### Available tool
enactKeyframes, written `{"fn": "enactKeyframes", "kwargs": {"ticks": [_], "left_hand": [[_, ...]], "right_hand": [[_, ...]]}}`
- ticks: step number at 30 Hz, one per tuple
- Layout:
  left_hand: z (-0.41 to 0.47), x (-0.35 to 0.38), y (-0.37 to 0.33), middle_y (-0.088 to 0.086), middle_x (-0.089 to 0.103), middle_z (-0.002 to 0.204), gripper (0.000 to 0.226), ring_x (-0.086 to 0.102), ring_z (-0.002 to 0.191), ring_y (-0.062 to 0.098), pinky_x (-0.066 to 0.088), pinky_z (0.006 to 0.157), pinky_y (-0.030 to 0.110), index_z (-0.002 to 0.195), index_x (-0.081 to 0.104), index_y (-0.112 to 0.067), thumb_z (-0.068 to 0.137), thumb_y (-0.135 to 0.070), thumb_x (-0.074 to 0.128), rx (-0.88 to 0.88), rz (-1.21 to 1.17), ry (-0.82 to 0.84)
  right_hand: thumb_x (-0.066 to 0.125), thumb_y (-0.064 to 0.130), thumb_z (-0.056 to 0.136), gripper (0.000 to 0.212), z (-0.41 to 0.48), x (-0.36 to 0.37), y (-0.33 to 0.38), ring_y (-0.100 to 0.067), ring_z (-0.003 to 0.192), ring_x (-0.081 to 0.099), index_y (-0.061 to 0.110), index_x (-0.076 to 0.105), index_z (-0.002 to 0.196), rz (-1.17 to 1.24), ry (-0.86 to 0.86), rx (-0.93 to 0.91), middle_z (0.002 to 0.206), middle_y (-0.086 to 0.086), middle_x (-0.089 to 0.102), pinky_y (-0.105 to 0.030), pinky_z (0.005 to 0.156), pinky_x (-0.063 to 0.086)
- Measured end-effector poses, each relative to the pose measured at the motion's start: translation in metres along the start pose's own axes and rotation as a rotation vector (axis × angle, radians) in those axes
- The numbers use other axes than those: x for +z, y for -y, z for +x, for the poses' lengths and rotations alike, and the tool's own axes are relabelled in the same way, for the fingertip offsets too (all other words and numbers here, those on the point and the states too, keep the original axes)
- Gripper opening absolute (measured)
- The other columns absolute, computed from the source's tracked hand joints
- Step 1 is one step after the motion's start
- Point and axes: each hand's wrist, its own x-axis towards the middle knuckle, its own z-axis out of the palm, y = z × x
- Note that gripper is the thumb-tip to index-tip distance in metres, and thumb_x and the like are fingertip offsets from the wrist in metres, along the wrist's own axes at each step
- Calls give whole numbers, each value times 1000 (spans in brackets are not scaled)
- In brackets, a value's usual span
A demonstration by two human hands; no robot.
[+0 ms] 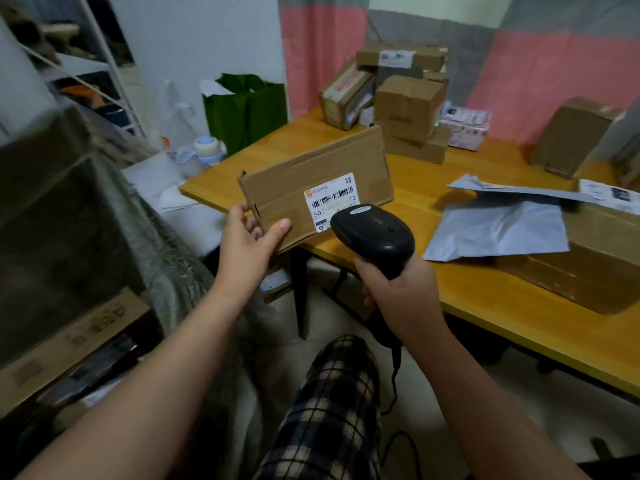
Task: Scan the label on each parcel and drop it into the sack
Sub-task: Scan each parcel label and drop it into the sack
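Woven grey-white plastic, coarse and crumpled, makes up the sack [180,271] at the near left; its mouth gapes open and brown cardboard boxes [69,341] lie inside it, one with a printed strip along its edge. Nearest of all, a leg in dark-and-cream checked fabric [332,410] fills the bottom centre.

The left hand [249,244] clutches the near-left corner of a flat, oblong cardboard parcel [311,188], thumb pressed on the front face and fingers wrapped behind. The parcel is held upright on its long edge, off the near-left corner of the table, with its white barcode label [330,199] facing the person. The right hand [398,292] is clenched around the handle of a smooth black plastic scanner [374,233], whose rounded head sits just in front of the label's lower right corner; its cable hangs down past the knee.

The table [485,299] is yellow-orange wood with a smooth top. On its near right lies a large brown taped box [588,271] with a wrinkled grey plastic mailer bag [502,226] draped over it. Farther back stands a heap of small cardboard parcels [398,98], some dented, beside a pale pink packet [467,126], and one box alone at the far right [571,136].

Beyond the table's left end stands a green bag [246,109], open at the top; its contents are unclear. Pink and grey curtain cloth [519,64] hangs behind.
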Motion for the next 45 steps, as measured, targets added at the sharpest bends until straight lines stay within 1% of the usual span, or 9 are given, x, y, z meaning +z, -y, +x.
{"fn": "enactKeyframes", "kwargs": {"ticks": [6, 11, 15, 18, 23, 29, 33, 37, 45], "left_hand": [[-90, -113, 18, -8, 62, 105, 41, 64, 93, -4, 49, 85, 14, 118, 40, -12, 86, 1, 63, -9, 46, -328], [-125, -206, 34, 5, 51, 122, 50, 53, 112, 14, 43, 91, 13, 131, 31, -5, 92, -13, 61, -34, 336, -574], [-149, -240, 52, 5, 45, 120, 48, 47, 112, 15, 37, 93, 25, 133, 28, -4, 94, -14, 56, -97, 506, -585], [-162, -253, 67, 6, 42, 118, 46, 44, 111, 16, 34, 93, 23, 132, 31, 0, 94, -9, 55, -96, 592, -610], [-167, -268, 88, 19, 41, 130, 48, 43, 123, 30, 33, 108, 39, 134, 30, 2, 95, -10, 53, -232, 645, -498], [-129, -237, 96, 17, 24, 146, 77, 41, 125, 34, 32, 107, 44, 153, -2, -17, 97, -19, 52, -337, 741, -316], [-105, -235, 103, 21, 33, 133, 61, 45, 119, 40, 39, 102, 49, 138, 29, -3, 91, -28, 59, -539, 1103, -210], [-100, -211, 93, 17, 31, 137, 73, 35, 124, 35, 32, 103, 44, 146, 23, -6, 90, -36, 59, -356, 1310, -167], [-70, -107, 38, 8, 44, 132, 47, 38, 124, 29, 30, 103, 41, 138, 42, -16, 94, -28, 53, 119, 1015, -7]], "right_hand": [[76, 22, 79, 11, -46, 74, 12, -1, 61, 62, 24, 65, 82, 31, 280, -31, 62, 12, 65, -26, 61, 50], [76, 25, 81, 19, -78, 131, 15, -3, 73, 58, 26, 58, 88, -23, 394, -22, 83, 2, 69, -26, 69, 47], [80, 35, 76, 48, -80, 182, -12, -9, 105, 52, 23, 54, 115, -220, 519, -3, 109, 5, 55, -20, 81, 38], [80, 42, 71, 71, -86, 214, -43, -23, 129, 45, 12, 52, 129, -405, 628, 20, 138, -8, 47, -32, 101, 42], [70, 22, 82, 42, -95, 220, -53, -33, 105, 61, 11, 51, 118, -450, 513, 129, 110, -15, 65, -32, 80, 47], [66, 7, 80, 51, -82, 187, -34, -28, 97, 60, 7, 49, 128, -304, 304, 134, 100, -8, 63, -23, 75, 38], [67, 8, 80, 47, -81, 172, -32, -14, 84, 51, 10, 52, 125, -294, 321, 122, 89, 4, 55, -22, 73, 38], [71, 15, 83, 36, -84, 157, -34, -9, 82, 49, 18, 55, 115, -256, 327, 63, 82, 13, 52, -18, 72, 36], [72, 18, 83, 31, -71, 85, -30, -2, 79, 50, 31, 49, 99, -175, 126, 30, 83, 18, 54, -19, 67, 40]]}}
